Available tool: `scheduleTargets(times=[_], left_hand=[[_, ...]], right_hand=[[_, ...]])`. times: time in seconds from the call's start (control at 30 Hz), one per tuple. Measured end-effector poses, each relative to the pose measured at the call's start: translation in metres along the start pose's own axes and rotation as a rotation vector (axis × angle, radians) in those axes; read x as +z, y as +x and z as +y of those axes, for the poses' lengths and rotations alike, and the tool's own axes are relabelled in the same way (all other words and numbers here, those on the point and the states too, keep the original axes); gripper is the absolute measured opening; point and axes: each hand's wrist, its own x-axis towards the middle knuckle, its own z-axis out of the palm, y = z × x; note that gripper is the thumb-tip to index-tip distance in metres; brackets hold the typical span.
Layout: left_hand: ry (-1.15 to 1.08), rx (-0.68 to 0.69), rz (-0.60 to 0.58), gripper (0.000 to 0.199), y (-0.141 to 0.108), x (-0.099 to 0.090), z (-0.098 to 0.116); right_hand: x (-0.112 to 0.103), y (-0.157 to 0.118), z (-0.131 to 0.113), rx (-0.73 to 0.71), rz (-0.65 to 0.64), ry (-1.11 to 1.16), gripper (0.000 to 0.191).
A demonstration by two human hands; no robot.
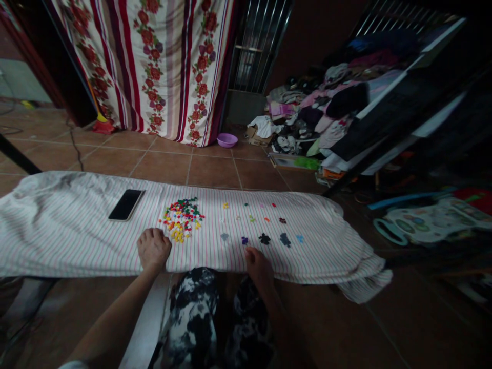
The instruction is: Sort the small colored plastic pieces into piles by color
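Note:
My left hand (154,248) rests curled into a fist on the striped cloth, just below a mixed pile of small coloured pieces (180,218); whatever its fingers enclose, if anything, is hidden. Close to a small cluster of purple pieces (245,240), my right hand (258,264) has thumb and fingers drawn together, and I cannot make out anything between them. Small single-colour groups lie in rows to the right of the pile. Among them are black pieces (264,239), dark grey pieces (285,239), light blue pieces (300,239), grey pieces (225,237) and yellow pieces (225,205).
A dark-screened phone (126,205) lies left of the pile on the striped cloth (77,225). Beyond are a floral curtain (154,66), a purple basin (227,140) and a red-and-yellow broom (103,123). Heaped clothes (319,107) fill the back right.

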Motion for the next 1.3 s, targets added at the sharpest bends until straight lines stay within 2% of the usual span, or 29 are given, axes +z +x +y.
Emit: scheduleTargets(times=[0.2,0.37,0.57,0.93,1.13,1.3], left_hand=[[-0.008,0.016,0.015,0.026,0.000,0.000,0.000],[-0.004,0.012,0.012,0.024,0.001,-0.001,0.001],[-0.010,0.019,0.029,0.024,0.001,0.000,0.001],[-0.006,0.020,0.039,0.016,0.002,-0.004,0.002],[-0.005,0.036,0.052,0.014,0.002,-0.004,0.004],[-0.012,0.027,0.049,0.013,0.002,-0.005,0.004]], right_hand=[[-0.008,0.013,-0.027,-0.037,-0.103,-0.049,0.026],[0.002,0.030,-0.070,-0.200,-0.148,0.019,0.029],[0.028,0.055,-0.112,-0.381,-0.235,0.098,0.029],[0.084,0.105,-0.169,-0.485,-0.338,0.083,0.029],[0.104,0.126,-0.190,-0.491,-0.303,0.059,0.029],[0.114,0.137,-0.202,-0.434,-0.310,-0.012,0.028]])
